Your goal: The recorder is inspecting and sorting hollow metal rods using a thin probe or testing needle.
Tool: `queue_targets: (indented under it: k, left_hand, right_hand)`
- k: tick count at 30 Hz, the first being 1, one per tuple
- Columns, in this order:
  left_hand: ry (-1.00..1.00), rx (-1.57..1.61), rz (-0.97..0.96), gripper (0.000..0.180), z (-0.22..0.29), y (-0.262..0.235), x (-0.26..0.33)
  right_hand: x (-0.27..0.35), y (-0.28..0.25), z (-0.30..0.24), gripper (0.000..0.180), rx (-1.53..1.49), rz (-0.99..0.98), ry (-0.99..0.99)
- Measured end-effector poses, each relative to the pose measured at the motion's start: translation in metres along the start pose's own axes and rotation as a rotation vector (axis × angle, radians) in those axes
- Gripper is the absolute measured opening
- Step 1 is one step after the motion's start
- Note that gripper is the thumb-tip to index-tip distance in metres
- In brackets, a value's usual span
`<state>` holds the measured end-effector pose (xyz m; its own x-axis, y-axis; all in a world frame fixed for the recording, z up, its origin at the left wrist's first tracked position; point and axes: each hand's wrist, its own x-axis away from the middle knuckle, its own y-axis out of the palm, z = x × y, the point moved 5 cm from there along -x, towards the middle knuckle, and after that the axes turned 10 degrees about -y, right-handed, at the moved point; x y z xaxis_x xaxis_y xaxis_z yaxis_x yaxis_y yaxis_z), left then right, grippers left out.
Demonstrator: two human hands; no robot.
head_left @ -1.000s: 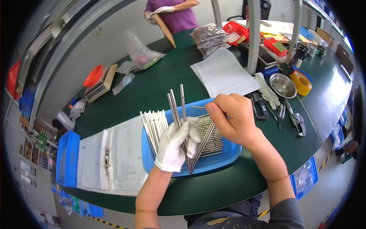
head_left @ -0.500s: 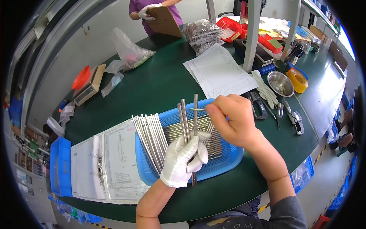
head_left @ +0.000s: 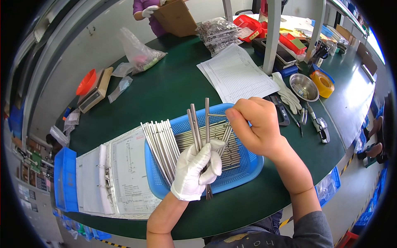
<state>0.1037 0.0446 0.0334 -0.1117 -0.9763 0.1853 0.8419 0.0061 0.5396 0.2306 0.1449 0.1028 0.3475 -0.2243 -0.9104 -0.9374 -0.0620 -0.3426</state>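
My left hand (head_left: 193, 172), in a white glove, is closed around several steel rods (head_left: 195, 129) that stand nearly upright above the blue basket. My bare right hand (head_left: 257, 126) pinches a thin metal pin (head_left: 218, 115). The pin's far end meets the side of the rightmost held rod (head_left: 207, 118) near its top; whether it sits in a hole I cannot tell. Beneath my hands, the blue perforated basket (head_left: 253, 173) holds many rods (head_left: 232, 155) lying crosswise. A row of longer silver rods (head_left: 160, 144) leans over the basket's left side.
Left of the basket lie an open ring binder (head_left: 128, 182) and a blue bin (head_left: 65, 180). Paper sheets (head_left: 237, 74) lie beyond it. To the right are a white glove (head_left: 286, 94), a metal bowl (head_left: 304, 87) and calipers (head_left: 320, 128). Across the table, a co-worker holds a brown board (head_left: 175, 17).
The held rods have shifted slightly left. The pin's end, which stuck out past the rod's left side, now stops at the rod. The co-worker and the board moved left.
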Motion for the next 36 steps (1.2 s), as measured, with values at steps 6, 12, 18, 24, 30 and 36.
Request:
queue_targets:
  k: [6,12,18,24,30,36]
  left_hand:
    - [-0.021,-0.001,0.075,0.032,0.001,0.001,0.002]
    - [-0.037,-0.04,0.071,0.031,-0.001,0.011,0.005]
    - [0.039,-0.03,0.191,0.031,0.015,-0.001,0.009]
    - [-0.032,-0.169,0.262,0.036,0.009,0.006,0.011]
    - [-0.037,-0.226,0.24,0.035,0.008,0.011,0.014]
    - [-0.05,-0.265,0.26,0.033,0.008,0.012,0.018]
  right_hand:
    - [-0.001,0.0,-0.008,0.03,0.179,-0.028,-0.09]
    - [0.0,0.007,-0.01,0.025,0.131,-0.07,-0.075]
    - [-0.004,-0.007,-0.01,0.017,0.072,0.051,-0.034]
    - [-0.004,-0.001,-0.024,0.023,0.085,-0.066,-0.187]
    - [-0.006,-0.002,-0.026,0.027,0.117,-0.017,-0.201]
    - [-0.008,-0.007,-0.038,0.028,0.174,-0.047,-0.256]
